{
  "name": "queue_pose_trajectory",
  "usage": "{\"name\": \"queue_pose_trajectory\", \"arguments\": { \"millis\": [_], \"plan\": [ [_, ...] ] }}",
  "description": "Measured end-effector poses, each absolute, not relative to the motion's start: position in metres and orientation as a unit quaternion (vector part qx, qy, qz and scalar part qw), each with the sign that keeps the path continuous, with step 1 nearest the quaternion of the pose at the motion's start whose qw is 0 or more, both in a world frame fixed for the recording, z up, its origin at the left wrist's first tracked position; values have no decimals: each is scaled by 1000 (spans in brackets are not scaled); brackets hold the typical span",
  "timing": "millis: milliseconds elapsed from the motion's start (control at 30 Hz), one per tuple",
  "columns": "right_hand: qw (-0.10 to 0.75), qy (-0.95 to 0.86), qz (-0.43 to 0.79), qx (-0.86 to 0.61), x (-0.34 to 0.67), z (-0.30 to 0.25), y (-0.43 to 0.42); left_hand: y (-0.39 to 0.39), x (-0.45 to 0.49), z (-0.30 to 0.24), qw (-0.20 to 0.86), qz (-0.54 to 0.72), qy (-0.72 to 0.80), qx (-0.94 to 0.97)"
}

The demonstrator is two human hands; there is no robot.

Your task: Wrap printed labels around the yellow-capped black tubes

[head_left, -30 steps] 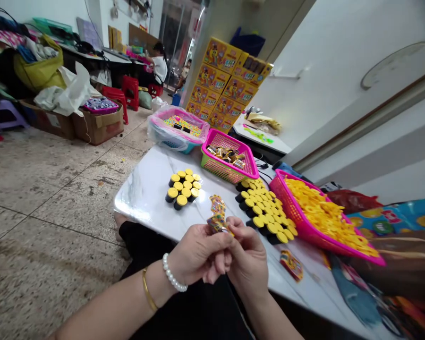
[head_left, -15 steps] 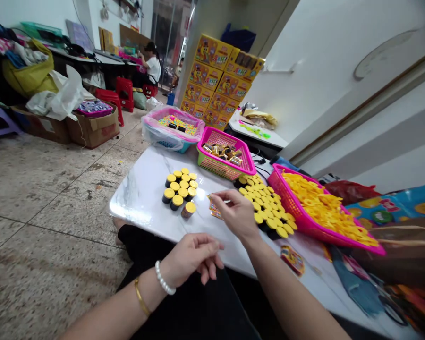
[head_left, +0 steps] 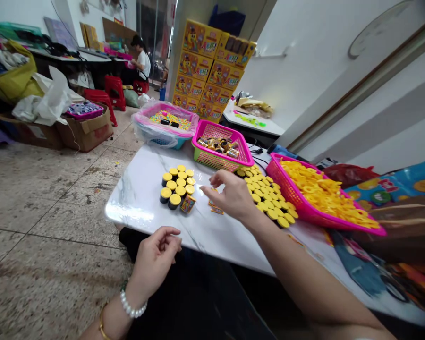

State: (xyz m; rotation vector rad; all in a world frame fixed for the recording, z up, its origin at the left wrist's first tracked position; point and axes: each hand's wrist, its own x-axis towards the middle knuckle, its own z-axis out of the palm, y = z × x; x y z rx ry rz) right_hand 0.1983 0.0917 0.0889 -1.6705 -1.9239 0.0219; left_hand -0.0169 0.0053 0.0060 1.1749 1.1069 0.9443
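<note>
My right hand (head_left: 232,194) hovers over the table with thumb and index finger apart and nothing visible between them. Beneath it lie small printed cards (head_left: 216,209), partly hidden by the hand. To its left stands a cluster of small black jars with yellow lids (head_left: 180,190). At the cluster's front corner, a colourful printed card (head_left: 188,204) rests against or on a jar; which one I cannot tell. My left hand (head_left: 157,257) is loosely closed near the table's front edge, with no object showing in its curled fingers.
More yellow-lidded jars (head_left: 269,198) stand right of my right hand. Behind are a pink basket of wrapped pieces (head_left: 223,163) and a bag-lined basket of colourful beads (head_left: 194,128). A pink basket of yellow plastic parts (head_left: 274,172) sits right. Yellow boxes (head_left: 198,61) are stacked behind.
My right hand has opened from a pinch and shifted slightly. A printed card now shows at the front jar. My left hand has moved left, and the view has turned a little.
</note>
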Motion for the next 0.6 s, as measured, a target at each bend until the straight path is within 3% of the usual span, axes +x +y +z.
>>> {"name": "queue_pose_trajectory", "arguments": {
  "millis": [100, 333, 500, 600],
  "plan": [
    [268, -723, 63, -633, 176, 68, 83, 2, -11, 6, 613, 387, 460, 513],
    [331, -717, 135, -599, 170, 38, 71, -8, -20, -3, 619, 355, 478, 512],
    [381, -752, 132, -521, 166, 39, 58, -13, -19, -6, 623, 348, 472, 517],
    [405, -751, 71, -517, 180, 57, 73, -17, -22, -9, 623, 343, 481, 514]
  ]
}}
